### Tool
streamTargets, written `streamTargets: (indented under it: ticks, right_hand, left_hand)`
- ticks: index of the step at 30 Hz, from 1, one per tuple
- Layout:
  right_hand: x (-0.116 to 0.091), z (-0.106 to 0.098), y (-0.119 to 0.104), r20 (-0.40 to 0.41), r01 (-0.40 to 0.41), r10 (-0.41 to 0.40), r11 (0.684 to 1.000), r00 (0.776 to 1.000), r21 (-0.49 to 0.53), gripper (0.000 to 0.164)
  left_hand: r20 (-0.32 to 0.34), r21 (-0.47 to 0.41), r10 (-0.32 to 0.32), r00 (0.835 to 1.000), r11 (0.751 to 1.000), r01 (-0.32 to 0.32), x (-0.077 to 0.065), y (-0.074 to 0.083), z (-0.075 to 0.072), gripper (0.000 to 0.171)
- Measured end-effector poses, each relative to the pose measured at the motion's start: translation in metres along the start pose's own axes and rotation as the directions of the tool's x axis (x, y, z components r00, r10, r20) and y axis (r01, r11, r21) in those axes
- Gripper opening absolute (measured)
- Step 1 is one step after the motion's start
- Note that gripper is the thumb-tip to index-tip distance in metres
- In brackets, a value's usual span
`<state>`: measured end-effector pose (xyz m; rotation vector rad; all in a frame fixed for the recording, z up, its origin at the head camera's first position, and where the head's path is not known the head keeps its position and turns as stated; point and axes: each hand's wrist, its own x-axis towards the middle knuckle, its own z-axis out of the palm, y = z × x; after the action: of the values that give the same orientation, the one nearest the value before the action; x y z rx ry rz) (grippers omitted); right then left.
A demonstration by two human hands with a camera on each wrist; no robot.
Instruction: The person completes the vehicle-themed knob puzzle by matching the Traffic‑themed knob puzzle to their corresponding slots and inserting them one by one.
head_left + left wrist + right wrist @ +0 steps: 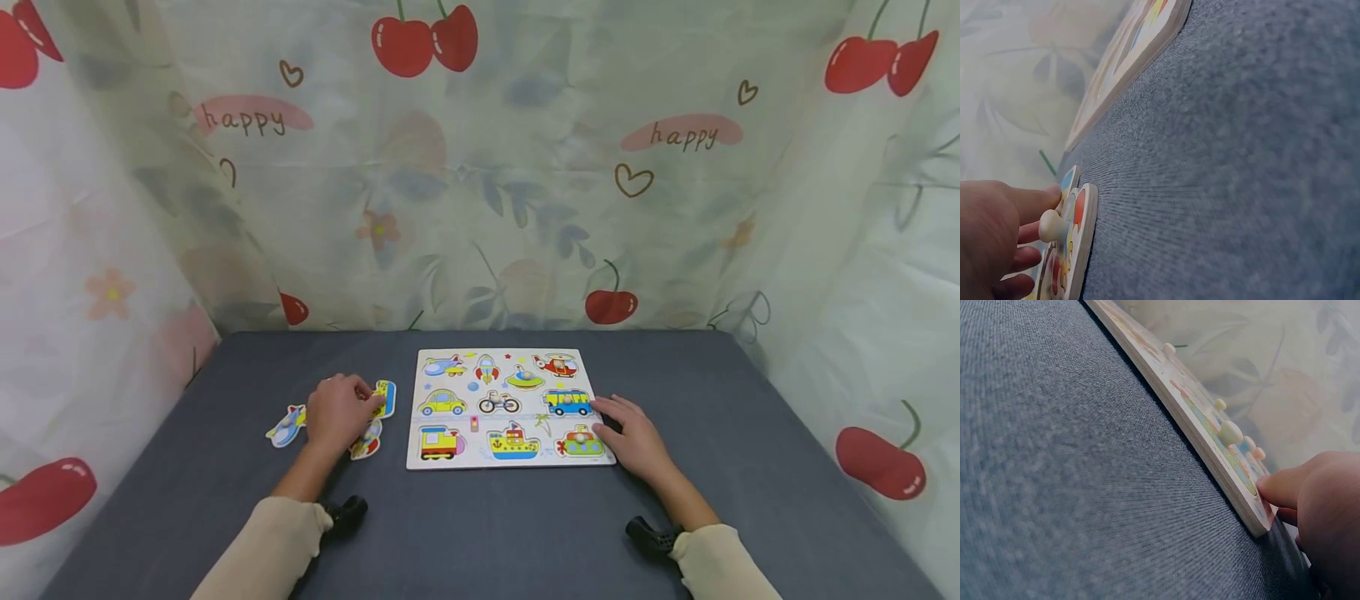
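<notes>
Item 1: L hand (337, 414), over loose pcs L of board. Fingers bent, reaching yellow-and-blue pc (388, 400); L wrist view has a digit at its edge. Whether it pinches the pc or only touches: can't tell.

Item 2: yellow-and-blue pc, on tbl just L of board, partly under L hand.

Item 3: red-marked pc (366, 442), nearer the wearer, just beside item 2, partly covered by L hand; pale knob (1052, 226) on top. Picture on it unclear.

Item 4: plane pc (287, 427), on tbl, outer side of L hand, knob up.

Item 5: puzzle board (476, 452), white, flat on tbl, approx. centre. Back row: plane, rocket, saucer, helicopter; mid: car, bicycle, bus (567, 402); front: train, ship, submarine (581, 443). Several knobs stand up in R wrist view; exact no. of seated pcs unclear.

Item 6: R hand (637, 437), relaxed, fingers loosely extended, holding no pc; rests at board's R edge, by bus & submarine, thumb on top nr corner.

Misc.: tbl (487, 533), dk grey cloth; bkgd curtain (510, 125), pale w/ cherries, hearts, "happy" x2; cream sleeves (262, 546); blk wrist units (348, 515), one per arm.
</notes>
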<state>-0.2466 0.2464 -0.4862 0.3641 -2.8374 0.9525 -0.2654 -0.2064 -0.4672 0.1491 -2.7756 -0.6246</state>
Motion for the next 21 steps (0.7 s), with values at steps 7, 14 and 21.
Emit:
streamTargets:
  ticks: [7,14,21]
  right_hand:
    - [0.001,-0.001,0.000,0.000,0.008,-0.008,1.000,1.000,0.001,0.043]
    - [0.000,-0.001,0.000,-0.003,0.011,-0.011,1.000,1.000,0.004,0.043]
    - [0.000,0.000,0.001,-0.002,0.002,-0.002,1.000,1.000,0.005,0.043]
  left_hand:
    - [0.028,-0.005,-0.034,0.999,0.999,0.034,0.002,0.003,0.001,0.028]
    - [0.009,-0.018,-0.036,0.999,0.999,0.037,0.001,0.006,-0.001,0.027]
    - [-0.008,-0.089,-0.050,0.999,0.995,0.049,-0.001,0.011,-0.002,0.025]
